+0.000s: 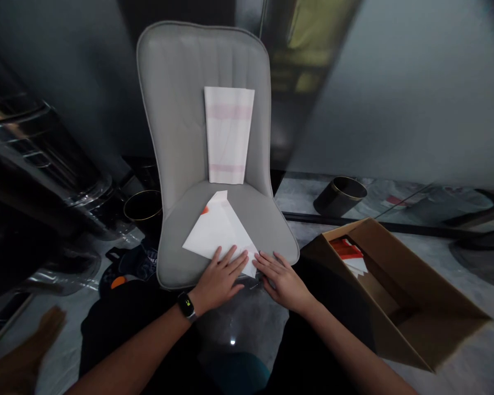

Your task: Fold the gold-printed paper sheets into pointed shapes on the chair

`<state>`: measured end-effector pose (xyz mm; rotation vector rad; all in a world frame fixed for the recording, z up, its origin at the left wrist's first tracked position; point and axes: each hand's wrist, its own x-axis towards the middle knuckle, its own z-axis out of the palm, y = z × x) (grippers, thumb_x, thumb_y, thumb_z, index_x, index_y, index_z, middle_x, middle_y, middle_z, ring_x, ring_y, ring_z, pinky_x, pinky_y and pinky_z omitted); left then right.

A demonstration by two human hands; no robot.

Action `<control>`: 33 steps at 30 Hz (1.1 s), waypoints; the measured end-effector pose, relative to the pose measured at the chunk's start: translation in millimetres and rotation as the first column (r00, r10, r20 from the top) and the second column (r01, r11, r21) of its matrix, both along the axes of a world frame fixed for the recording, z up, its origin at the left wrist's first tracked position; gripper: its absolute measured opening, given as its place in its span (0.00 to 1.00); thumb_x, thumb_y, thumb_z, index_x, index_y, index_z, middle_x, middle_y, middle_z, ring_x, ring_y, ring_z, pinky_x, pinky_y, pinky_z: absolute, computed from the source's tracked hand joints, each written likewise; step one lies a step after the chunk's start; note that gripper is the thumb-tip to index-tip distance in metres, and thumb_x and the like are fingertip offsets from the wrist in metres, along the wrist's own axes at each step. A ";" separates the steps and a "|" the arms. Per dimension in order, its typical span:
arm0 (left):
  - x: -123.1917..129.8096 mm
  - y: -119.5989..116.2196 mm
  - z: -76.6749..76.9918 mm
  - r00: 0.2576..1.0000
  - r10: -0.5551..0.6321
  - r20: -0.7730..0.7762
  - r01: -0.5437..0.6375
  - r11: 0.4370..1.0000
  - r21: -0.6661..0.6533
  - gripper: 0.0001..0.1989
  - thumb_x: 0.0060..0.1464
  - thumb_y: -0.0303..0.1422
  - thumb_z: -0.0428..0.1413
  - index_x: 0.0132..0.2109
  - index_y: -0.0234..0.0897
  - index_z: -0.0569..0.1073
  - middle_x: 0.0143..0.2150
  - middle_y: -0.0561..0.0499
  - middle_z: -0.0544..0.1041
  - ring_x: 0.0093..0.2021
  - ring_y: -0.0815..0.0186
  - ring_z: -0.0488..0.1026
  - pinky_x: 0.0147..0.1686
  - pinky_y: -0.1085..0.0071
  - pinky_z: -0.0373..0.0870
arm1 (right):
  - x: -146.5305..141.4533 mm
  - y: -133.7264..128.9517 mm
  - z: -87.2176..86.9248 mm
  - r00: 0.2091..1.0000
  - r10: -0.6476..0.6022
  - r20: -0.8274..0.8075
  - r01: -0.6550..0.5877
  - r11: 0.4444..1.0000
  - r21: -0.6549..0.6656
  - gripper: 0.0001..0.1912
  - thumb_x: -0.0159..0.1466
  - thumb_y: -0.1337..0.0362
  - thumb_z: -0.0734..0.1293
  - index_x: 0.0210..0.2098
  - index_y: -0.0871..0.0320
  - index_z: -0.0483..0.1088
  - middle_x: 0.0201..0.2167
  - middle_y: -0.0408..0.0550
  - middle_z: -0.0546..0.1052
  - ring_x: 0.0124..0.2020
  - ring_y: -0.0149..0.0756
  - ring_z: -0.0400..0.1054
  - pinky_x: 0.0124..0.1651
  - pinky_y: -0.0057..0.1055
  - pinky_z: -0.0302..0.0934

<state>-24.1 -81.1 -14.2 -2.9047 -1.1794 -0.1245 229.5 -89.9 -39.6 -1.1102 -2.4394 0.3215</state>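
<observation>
A padded grey chair with a tall ribbed backrest (177,109) serves as the work surface, likely because its seat sits between the person's knees, within easy reach of both arms. On that seat lies a white folded paper with an angular outline (218,227), its narrow folded end toward the backrest and its long lower edge toward the person, so the edge is right under the fingers. A small orange mark shows at its upper left side.

The left hand (220,280) is open, palm down, fingers spread over the lower edge; that spread probably pins the paper against the soft padding so it does not slide. The right hand (282,280) is open too, its fingertips together at the lower right corner, just beside the left fingers, seemingly to press or steady that corner. Neither hand appears to grip anything.

A white paper piece with pale pink bands (229,137) leans upright against the backrest, which props it in sight and away from the hands. On the left wrist is a black smartwatch (186,304). To the right, an open brown cardboard box (411,260) stands on the floor, holding red and white items (348,249) at its far end.
</observation>
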 end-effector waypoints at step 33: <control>-10.7 16.5 13.5 0.917 0.014 0.399 -0.012 1.000 -0.009 0.18 0.62 0.33 0.61 0.58 0.39 0.74 0.56 0.43 0.77 0.57 0.54 0.72 0.58 0.52 0.68 | -31.3 45.0 26.5 0.633 -0.698 -0.333 0.093 0.496 -0.863 0.25 0.57 0.51 0.71 0.50 0.57 0.69 0.21 0.34 0.71 0.16 0.31 0.64 0.17 0.26 0.53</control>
